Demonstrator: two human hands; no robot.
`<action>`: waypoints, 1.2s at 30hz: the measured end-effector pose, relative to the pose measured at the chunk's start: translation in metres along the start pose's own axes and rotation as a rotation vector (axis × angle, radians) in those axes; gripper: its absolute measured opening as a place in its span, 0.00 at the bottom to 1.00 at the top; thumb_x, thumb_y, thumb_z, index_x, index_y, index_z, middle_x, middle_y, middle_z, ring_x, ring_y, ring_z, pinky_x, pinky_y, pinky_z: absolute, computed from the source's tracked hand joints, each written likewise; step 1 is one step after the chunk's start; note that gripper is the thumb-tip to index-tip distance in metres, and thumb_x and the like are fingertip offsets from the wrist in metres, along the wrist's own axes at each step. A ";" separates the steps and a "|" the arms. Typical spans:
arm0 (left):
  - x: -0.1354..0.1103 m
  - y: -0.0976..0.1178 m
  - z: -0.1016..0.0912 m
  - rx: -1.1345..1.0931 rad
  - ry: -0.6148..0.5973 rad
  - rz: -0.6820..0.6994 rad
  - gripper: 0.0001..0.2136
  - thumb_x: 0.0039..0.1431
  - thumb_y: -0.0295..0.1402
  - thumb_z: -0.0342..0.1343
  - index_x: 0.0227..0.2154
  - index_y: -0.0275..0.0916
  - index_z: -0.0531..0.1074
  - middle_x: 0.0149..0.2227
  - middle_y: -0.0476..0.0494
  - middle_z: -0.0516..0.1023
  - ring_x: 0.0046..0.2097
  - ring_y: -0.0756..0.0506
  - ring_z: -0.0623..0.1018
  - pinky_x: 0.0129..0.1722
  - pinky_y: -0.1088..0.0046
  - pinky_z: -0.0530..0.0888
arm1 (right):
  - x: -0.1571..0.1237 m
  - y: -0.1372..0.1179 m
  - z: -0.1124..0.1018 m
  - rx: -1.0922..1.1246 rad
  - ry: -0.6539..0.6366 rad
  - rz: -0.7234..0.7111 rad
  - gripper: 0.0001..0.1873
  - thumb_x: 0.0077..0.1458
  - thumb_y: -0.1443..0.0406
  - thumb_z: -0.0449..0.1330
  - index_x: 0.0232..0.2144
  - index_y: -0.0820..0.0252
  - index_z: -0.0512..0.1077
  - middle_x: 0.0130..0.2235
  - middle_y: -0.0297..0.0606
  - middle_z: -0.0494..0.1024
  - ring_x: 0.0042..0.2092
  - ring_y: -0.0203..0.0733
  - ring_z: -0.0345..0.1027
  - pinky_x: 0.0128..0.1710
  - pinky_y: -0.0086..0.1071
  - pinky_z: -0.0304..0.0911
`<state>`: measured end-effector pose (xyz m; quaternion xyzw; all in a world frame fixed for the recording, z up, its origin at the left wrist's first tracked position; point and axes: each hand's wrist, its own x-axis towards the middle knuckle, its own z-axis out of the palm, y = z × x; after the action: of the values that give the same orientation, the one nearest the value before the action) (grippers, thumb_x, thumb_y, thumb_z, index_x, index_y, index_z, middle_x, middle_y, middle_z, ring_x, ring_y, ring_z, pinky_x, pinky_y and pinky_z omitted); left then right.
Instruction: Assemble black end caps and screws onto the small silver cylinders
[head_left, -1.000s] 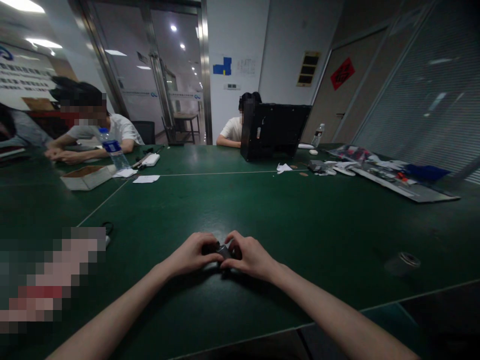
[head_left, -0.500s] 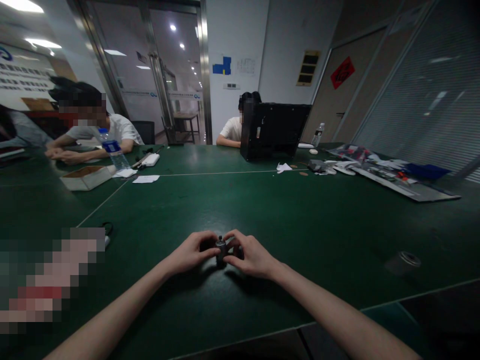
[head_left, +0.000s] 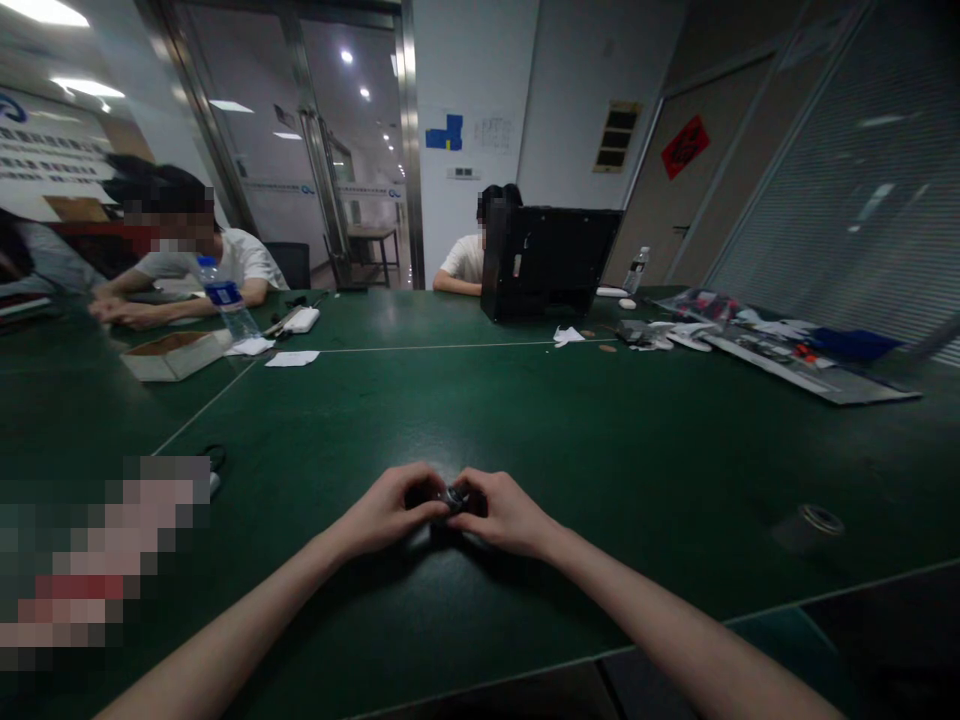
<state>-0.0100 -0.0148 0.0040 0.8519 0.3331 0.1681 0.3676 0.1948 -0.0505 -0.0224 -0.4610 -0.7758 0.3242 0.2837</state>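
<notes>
A small dark metal cylinder (head_left: 453, 498) with a shiny rim is between my hands, just above or on the green table; its exact kind does not show. My left hand (head_left: 409, 505) pinches it from the left with thumb and fingers. From the right, my right hand (head_left: 495, 510) closes on it too, fingertips at its top edge. The fingers cover most of its body, and it looks tilted.
A grey cylinder (head_left: 814, 525) with a ringed end stands near the right edge of the green table (head_left: 450, 400). Further back are a black monitor-like case (head_left: 555, 262), a white box (head_left: 174, 358), a water bottle (head_left: 231, 308) and a cluttered board (head_left: 810, 368). Two people sit across.
The cylinder stood upright with its top knob showing; now it is tilted and more covered by fingers. My right hand's fingers have come lower and closer in around it.
</notes>
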 end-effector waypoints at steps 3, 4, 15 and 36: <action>0.000 -0.001 0.001 0.005 0.012 0.033 0.09 0.58 0.36 0.55 0.37 0.37 0.71 0.36 0.47 0.74 0.38 0.47 0.73 0.39 0.73 0.69 | 0.000 0.000 0.000 0.014 0.000 0.006 0.13 0.47 0.62 0.64 0.36 0.61 0.70 0.29 0.32 0.75 0.29 0.34 0.68 0.28 0.26 0.58; 0.000 -0.001 0.001 0.006 0.015 0.041 0.09 0.58 0.36 0.56 0.37 0.37 0.72 0.36 0.47 0.73 0.38 0.47 0.73 0.38 0.73 0.69 | 0.000 -0.001 0.000 0.009 0.004 0.009 0.13 0.47 0.62 0.64 0.36 0.60 0.70 0.29 0.32 0.75 0.29 0.35 0.68 0.28 0.26 0.58; -0.002 0.002 0.001 -0.007 -0.022 0.035 0.14 0.51 0.35 0.61 0.40 0.37 0.70 0.37 0.47 0.73 0.37 0.46 0.73 0.37 0.72 0.69 | 0.000 0.003 0.001 0.103 0.038 0.021 0.12 0.46 0.64 0.64 0.34 0.61 0.69 0.29 0.32 0.75 0.27 0.33 0.67 0.26 0.25 0.58; 0.001 0.002 -0.001 -0.200 -0.067 -0.060 0.12 0.53 0.34 0.59 0.40 0.36 0.69 0.38 0.47 0.74 0.40 0.45 0.74 0.41 0.71 0.69 | 0.000 -0.001 -0.001 0.129 0.024 -0.040 0.13 0.52 0.62 0.60 0.40 0.61 0.68 0.36 0.37 0.78 0.32 0.36 0.71 0.31 0.29 0.64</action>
<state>-0.0090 -0.0140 0.0064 0.8057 0.3274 0.1610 0.4667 0.1948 -0.0503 -0.0210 -0.4301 -0.7589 0.3620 0.3286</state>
